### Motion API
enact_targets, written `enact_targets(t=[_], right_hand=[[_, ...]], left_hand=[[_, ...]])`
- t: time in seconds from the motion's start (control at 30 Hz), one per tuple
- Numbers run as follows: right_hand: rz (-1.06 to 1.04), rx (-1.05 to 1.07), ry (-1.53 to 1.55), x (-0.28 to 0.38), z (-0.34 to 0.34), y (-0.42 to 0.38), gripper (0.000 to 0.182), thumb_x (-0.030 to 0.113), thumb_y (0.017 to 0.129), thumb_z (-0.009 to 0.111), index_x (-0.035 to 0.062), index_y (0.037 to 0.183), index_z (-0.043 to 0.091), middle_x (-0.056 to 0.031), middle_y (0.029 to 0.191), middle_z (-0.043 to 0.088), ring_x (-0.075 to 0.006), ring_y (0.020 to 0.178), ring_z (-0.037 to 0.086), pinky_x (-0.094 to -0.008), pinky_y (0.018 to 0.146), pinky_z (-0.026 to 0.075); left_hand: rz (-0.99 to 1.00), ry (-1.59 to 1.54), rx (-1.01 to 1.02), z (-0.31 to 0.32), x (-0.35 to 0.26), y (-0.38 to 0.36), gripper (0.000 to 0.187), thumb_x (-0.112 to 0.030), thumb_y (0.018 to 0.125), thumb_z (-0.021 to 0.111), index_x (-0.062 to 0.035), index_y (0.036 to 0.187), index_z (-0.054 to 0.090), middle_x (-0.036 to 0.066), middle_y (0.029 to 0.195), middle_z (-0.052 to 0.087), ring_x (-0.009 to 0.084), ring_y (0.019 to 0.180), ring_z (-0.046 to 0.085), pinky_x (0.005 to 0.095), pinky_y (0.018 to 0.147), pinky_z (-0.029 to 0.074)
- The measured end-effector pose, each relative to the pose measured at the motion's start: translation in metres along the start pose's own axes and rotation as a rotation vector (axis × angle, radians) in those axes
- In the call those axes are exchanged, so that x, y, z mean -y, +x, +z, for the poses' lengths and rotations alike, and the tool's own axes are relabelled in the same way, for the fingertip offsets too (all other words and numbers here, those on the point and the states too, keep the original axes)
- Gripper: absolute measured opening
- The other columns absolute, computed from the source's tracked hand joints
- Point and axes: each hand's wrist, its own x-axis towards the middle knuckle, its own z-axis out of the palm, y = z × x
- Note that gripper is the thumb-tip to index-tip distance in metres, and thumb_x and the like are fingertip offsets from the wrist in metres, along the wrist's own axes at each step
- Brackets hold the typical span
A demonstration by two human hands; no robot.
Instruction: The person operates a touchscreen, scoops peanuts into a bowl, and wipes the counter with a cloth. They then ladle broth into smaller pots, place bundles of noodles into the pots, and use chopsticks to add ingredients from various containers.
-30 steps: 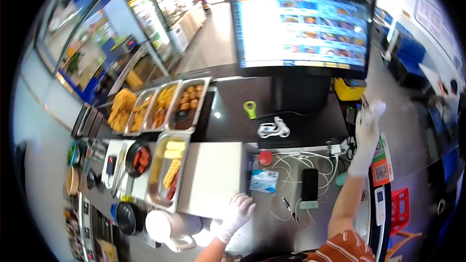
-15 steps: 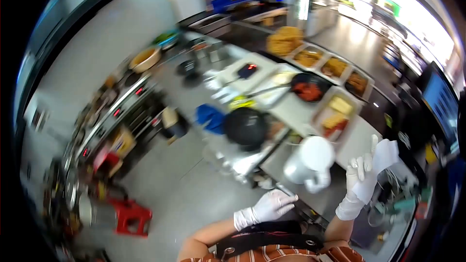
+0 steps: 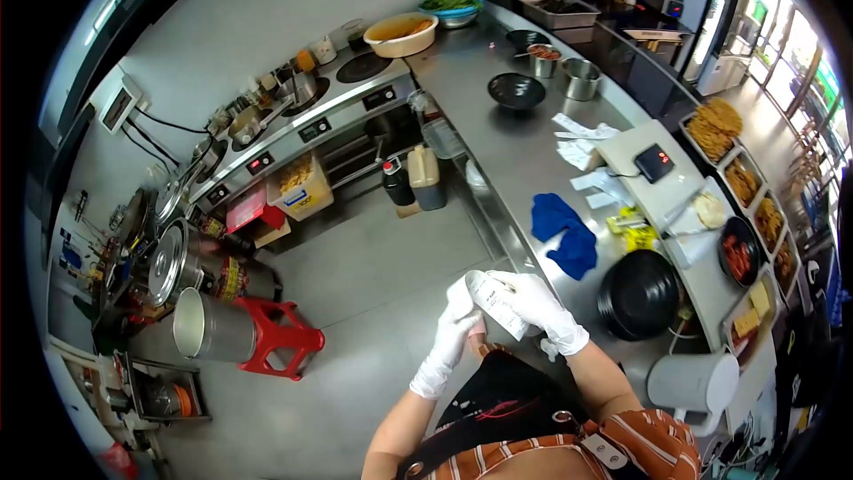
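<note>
A printed paper receipt [image 3: 500, 304] is stretched between my two gloved hands, in front of the black apron [image 3: 511, 400]. My left hand [image 3: 451, 324] is closed on its curled left end. On the upper right edge, my right hand [image 3: 536, 304] pinches the paper, fingers bent. Both hands wear white gloves. To the right, on the steel counter, lie a crumpled blue cloth [image 3: 565, 236] and a stack of black bowls [image 3: 638, 293]. A white pitcher [image 3: 693, 384] stands near my right forearm.
Several paper slips [image 3: 582, 144] lie on the counter beside a small black device [image 3: 654, 163] with red digits. Food trays [image 3: 742, 178] line the right side. A red stool [image 3: 277, 338] and a metal pot [image 3: 209, 324] are at left. Burners [image 3: 363, 68] run along the back wall.
My view has turned left toward the stove. My right hand has brought the paper from the right side to in front of my body, and my left hand has taken hold of it.
</note>
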Motion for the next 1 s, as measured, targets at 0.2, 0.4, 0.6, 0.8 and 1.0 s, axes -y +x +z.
enact_targets(t=[0.2,0.4,0.6,0.8,1.0], right_hand=[[-0.019,0.103,-0.01,0.006,0.014,0.164,0.039,0.019,0.086,0.055,0.0095,0.123,0.06,-0.0195,0.104,0.066,-0.033,0.094,0.065,-0.0385,0.081,0.05],[0.001,0.114,0.263,0.017,0.004,0.312,0.043,0.01,0.088,0.055,0.0052,0.131,0.053,-0.0187,0.106,0.067,-0.0252,0.088,0.067,-0.0321,0.079,0.05],[0.055,-0.195,0.208,-0.009,-0.011,0.458,0.047,0.008,0.089,0.057,0.005,0.135,0.049,-0.0133,0.104,0.068,-0.0175,0.087,0.064,-0.0274,0.078,0.049],[0.266,-0.462,-0.116,-0.018,-0.049,0.606,0.056,0.015,0.084,0.063,0.0171,0.138,0.047,-0.0224,0.088,0.065,-0.0343,0.079,0.064,-0.0383,0.073,0.05],[0.374,-0.525,-0.285,-0.046,-0.098,0.758,0.055,0.02,0.085,0.057,0.0149,0.139,0.045,-0.0186,0.086,0.067,-0.0351,0.08,0.065,-0.0456,0.074,0.051]], left_hand=[[0.028,-0.061,-0.344,-0.074,-0.081,0.152,0.041,-0.001,0.089,0.054,0.0029,0.13,0.051,0.012,0.122,0.059,0.0201,0.109,0.057,0.0326,0.095,0.045],[0.125,-0.076,-0.429,-0.137,-0.145,0.312,0.023,-0.003,0.09,0.057,0.004,0.111,0.063,0.007,0.103,0.067,0.0147,0.092,0.062,0.027,0.084,0.048],[0.078,0.277,-0.2,-0.159,-0.178,0.523,0.01,-0.004,0.085,0.066,0.0027,0.092,0.068,0.004,0.085,0.067,0.0103,0.077,0.061,0.0241,0.074,0.049],[0.048,0.69,-0.009,-0.164,-0.189,0.733,0.017,-0.01,0.082,0.071,0.0019,0.095,0.07,0.003,0.081,0.069,0.0083,0.07,0.06,0.0232,0.065,0.049],[-0.059,0.461,-0.04,-0.144,-0.192,0.898,0.035,-0.005,0.083,0.069,0.0062,0.114,0.06,0.012,0.099,0.064,0.0107,0.073,0.063,0.0223,0.061,0.05]])
